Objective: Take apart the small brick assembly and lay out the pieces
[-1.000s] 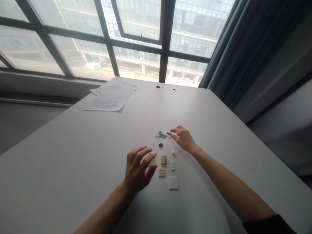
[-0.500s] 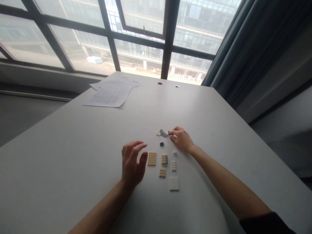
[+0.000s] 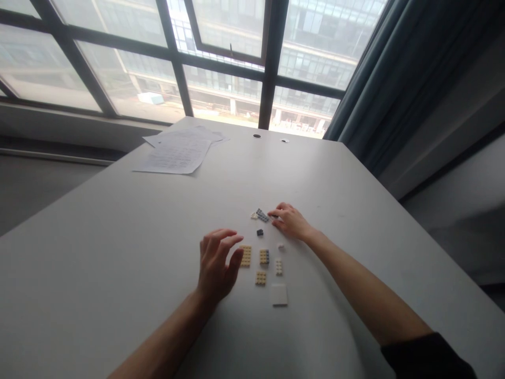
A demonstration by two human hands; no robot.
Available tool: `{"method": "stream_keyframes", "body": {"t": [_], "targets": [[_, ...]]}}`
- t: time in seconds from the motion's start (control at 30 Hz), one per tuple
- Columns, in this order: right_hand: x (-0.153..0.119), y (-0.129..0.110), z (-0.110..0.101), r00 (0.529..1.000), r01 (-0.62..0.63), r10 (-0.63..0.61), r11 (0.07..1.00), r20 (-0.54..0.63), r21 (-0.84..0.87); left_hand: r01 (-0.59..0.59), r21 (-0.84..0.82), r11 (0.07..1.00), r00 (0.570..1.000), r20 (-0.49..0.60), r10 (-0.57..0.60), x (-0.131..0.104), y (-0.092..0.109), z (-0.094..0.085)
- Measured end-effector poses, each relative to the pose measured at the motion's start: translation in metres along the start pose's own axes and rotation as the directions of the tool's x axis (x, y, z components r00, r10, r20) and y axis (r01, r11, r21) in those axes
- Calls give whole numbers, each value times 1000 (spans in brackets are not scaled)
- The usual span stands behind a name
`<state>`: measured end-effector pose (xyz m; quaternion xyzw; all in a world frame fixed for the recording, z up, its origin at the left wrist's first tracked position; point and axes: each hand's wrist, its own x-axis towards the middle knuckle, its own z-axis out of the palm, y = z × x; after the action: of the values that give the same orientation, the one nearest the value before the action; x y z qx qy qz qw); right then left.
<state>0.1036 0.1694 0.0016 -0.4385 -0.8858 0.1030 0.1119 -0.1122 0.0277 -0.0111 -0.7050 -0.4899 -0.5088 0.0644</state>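
Note:
Small building bricks lie spread on a white table (image 3: pixel 118 252). My right hand (image 3: pixel 290 221) rests on the table with its fingertips closed over a small dark brick, right beside a grey plate (image 3: pixel 261 215). My left hand (image 3: pixel 216 266) hovers with fingers apart and holds nothing, just left of a tan plate (image 3: pixel 246 256). Between the hands lie a small dark brick (image 3: pixel 260 232), a tan brick with a grey top (image 3: pixel 264 256), a small tan plate (image 3: pixel 260 278), a white studded plate (image 3: pixel 279 267) and a flat white tile (image 3: pixel 279 295).
A loose stack of printed paper sheets (image 3: pixel 177 150) lies at the table's far left. Two cable holes (image 3: pixel 256 136) sit near the far edge, under a large window. A grey-blue curtain (image 3: pixel 379 79) hangs at the right.
My right hand has closed its fingertips onto the small dark brick by the grey plate. My left hand drew back to the left, uncovering the tan plate, then edged towards it again.

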Motion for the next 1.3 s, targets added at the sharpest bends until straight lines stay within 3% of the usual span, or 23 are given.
{"method": "stream_keyframes", "body": {"t": [0.13, 0.23, 0.37, 0.43, 0.53, 0.63, 0.8, 1.3], "targets": [[4, -2, -1, 1000, 6, -6, 1000, -8, -29, -55, 35, 998, 997, 53, 53, -1, -1, 1], [-4, -8, -8, 999, -8, 6, 999, -43, -32, -178, 68, 982, 966, 201, 162, -1, 3, 1], [-46, -19, -22, 980, 22, -9, 998, -199, 63, -354, 15, 935, 822, 481, 303, 0, 15, 2], [-76, -25, -25, 970, 46, -14, 991, -243, 127, -405, -40, 914, 761, 540, 360, -1, 21, 4], [-114, -33, -18, 977, 50, -13, 985, -214, 166, -428, -89, 899, 723, 563, 400, -2, 26, 8], [-131, -36, -6, 987, 28, -2, 987, -162, 160, -422, -90, 902, 708, 588, 390, -2, 27, 11], [-129, -36, 7, 991, -8, 31, 986, -132, 167, -426, -83, 901, 689, 616, 382, -3, 24, 12], [-130, -37, 11, 986, -11, 41, 984, -163, 180, -384, -104, 918, 696, 621, 361, -3, 24, 11]]}}
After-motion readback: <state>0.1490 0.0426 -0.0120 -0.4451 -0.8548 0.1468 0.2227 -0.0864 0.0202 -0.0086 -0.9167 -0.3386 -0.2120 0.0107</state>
